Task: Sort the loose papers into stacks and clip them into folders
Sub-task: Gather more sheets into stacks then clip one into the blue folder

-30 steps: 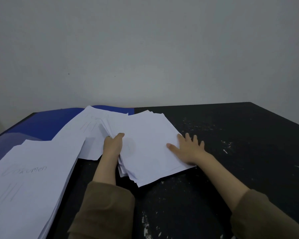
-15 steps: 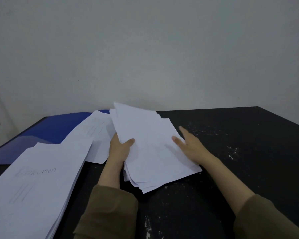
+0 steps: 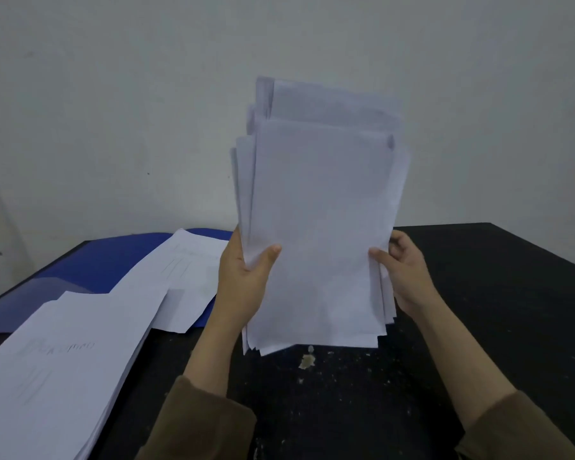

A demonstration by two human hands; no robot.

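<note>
An uneven bundle of white papers [image 3: 319, 210] stands upright in front of me, its lower edge just above the black table [image 3: 495, 293]. My left hand [image 3: 243, 280] grips the bundle's left edge, thumb across the front sheet. My right hand [image 3: 402, 270] holds the right edge, fingers curled round it. An open blue folder [image 3: 100, 260] lies at the back left, with a small stack of white sheets [image 3: 183, 273] on it. A larger stack with faint handwriting [image 3: 57, 360] lies at the near left.
A pale wall rises right behind the table. The tabletop is scuffed with white flecks and a small scrap [image 3: 307, 360] below the bundle. The table's right half holds only bare dark surface.
The bundle lay flat on the table under both hands one second ago. Both hands have since lifted it and tipped it upright, sheets sliding unevenly.
</note>
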